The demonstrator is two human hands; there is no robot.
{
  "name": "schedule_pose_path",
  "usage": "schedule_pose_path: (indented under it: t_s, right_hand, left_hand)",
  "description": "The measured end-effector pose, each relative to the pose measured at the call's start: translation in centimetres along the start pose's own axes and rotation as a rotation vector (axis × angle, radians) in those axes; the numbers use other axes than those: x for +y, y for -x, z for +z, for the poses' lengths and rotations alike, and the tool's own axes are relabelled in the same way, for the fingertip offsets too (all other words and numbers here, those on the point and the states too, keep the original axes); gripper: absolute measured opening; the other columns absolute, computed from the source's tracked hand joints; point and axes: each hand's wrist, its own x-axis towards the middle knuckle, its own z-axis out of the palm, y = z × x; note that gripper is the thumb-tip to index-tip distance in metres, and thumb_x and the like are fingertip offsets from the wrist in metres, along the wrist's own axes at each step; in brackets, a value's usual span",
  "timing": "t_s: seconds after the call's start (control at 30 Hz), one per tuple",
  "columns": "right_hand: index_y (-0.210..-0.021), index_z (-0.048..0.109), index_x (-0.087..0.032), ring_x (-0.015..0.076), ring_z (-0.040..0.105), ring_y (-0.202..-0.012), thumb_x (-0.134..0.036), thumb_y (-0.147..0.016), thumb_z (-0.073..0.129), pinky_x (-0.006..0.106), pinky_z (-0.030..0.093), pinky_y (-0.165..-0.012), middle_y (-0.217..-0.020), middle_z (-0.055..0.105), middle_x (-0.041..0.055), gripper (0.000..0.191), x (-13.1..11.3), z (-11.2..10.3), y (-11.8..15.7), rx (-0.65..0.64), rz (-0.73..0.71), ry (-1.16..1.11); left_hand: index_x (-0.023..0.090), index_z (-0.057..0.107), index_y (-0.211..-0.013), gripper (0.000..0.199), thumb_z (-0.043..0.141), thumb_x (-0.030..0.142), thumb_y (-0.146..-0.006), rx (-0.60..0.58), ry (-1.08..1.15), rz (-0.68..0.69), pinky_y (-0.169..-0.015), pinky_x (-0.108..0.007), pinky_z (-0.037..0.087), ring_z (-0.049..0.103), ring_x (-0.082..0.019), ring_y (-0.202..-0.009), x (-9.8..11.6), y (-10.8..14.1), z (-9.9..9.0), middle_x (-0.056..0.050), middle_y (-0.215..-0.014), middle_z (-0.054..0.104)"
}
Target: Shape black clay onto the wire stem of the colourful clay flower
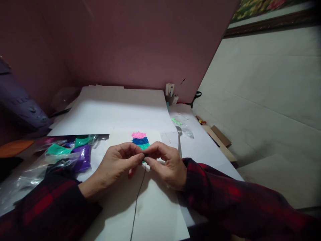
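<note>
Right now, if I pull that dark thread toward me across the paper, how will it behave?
The thread looks thin and limp, trailing in a loose line from the pinched fingertips, so it should drag and curl rather than push. It looks very light. A tug might shift the paper sheet or the colourful stitched piece.

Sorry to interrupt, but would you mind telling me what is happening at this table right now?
A person in a red plaid shirt sits at a table covered with white paper. The left hand and right hand meet at the fingertips, pinching the end of a thin dark thread that trails toward the near edge. Just behind the hands lies a small piece in pink, blue and green bands. Plastic bags of green and purple material sit to the left, and a metal spoon to the right.
</note>
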Motion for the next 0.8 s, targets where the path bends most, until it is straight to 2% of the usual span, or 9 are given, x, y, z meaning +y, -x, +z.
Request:
schedule_pose_path:
  t_s: [0.1,0.17,0.3,0.43,0.6,0.7,0.8]
  right_hand:
    - [-0.087,0.062,-0.016,0.0093,0.057,-0.057,-0.020,-0.081,0.063,0.025,0.051,-0.054,-0.070,0.063,0.0000,0.007,0.43,0.22,-0.15,0.048,0.115,-0.171]
    - [-0.086,0.061,-0.016,0.0077,0.055,-0.050,-0.022,-0.082,0.064,0.022,0.049,-0.048,-0.064,0.061,-0.0024,0.008,0.63,0.31,-0.23,0.065,0.186,-0.282]
    - [-0.084,0.062,-0.015,0.0074,0.055,-0.048,-0.024,-0.081,0.067,0.020,0.048,-0.045,-0.059,0.060,-0.0030,0.012,0.76,0.37,-0.25,0.065,0.236,-0.340]
    - [-0.090,0.066,-0.016,0.0083,0.056,-0.054,-0.020,-0.085,0.061,0.023,0.050,-0.050,-0.071,0.062,0.0009,0.009,0.65,0.27,-0.03,0.031,0.116,-0.250]
    - [-0.105,0.065,-0.018,0.0138,0.063,-0.075,-0.008,-0.085,0.052,0.029,0.056,-0.061,-0.090,0.066,0.0071,0.025,0.20,0.02,0.37,-0.049,-0.163,-0.069]
    - [-0.110,0.063,-0.018,0.0154,0.064,-0.080,-0.007,-0.085,0.054,0.031,0.056,-0.067,-0.091,0.067,0.0074,0.028,-0.08,0.04,0.45,-0.025,-0.174,0.013]
    - [-0.108,0.064,-0.018,0.0144,0.062,-0.076,-0.008,-0.083,0.060,0.031,0.055,-0.066,-0.088,0.066,0.0054,0.028,-0.22,0.11,0.40,0.025,-0.163,0.087]
  left_hand:
    - [0.017,0.066,-0.086,0.017,0.071,0.031,-0.076,0.020,0.032,0.053,-0.046,-0.020,0.042,0.051,-0.008,-0.048,0.08,0.03,0.08,0.002,-0.064,0.062]
    - [0.018,0.066,-0.091,0.019,0.072,0.026,-0.075,-0.012,0.048,0.077,-0.050,-0.021,0.045,0.055,-0.009,-0.054,0.10,-0.02,0.08,0.000,-0.071,0.066]
    - [0.016,0.065,-0.088,0.017,0.072,0.020,-0.073,-0.116,0.078,0.084,-0.053,-0.023,0.048,0.057,-0.010,-0.055,0.00,-0.10,0.06,0.000,-0.070,0.067]
    - [0.014,0.063,-0.079,0.013,0.072,0.021,-0.072,-0.058,0.099,0.036,-0.049,-0.020,0.046,0.056,-0.009,-0.050,0.00,0.04,0.03,0.003,-0.064,0.064]
    - [0.014,0.062,-0.072,0.010,0.071,0.017,-0.070,0.058,0.082,-0.013,-0.045,-0.018,0.041,0.053,-0.007,-0.043,0.04,0.05,-0.20,0.004,-0.055,0.061]
    - [0.014,0.062,-0.070,0.010,0.071,0.015,-0.069,0.103,0.116,-0.023,-0.045,-0.018,0.041,0.053,-0.007,-0.042,0.03,-0.11,-0.35,0.004,-0.051,0.060]
    - [0.014,0.063,-0.076,0.011,0.072,0.020,-0.072,0.040,0.207,-0.062,-0.049,-0.020,0.045,0.056,-0.010,-0.046,-0.02,-0.14,-0.40,0.002,-0.053,0.064]
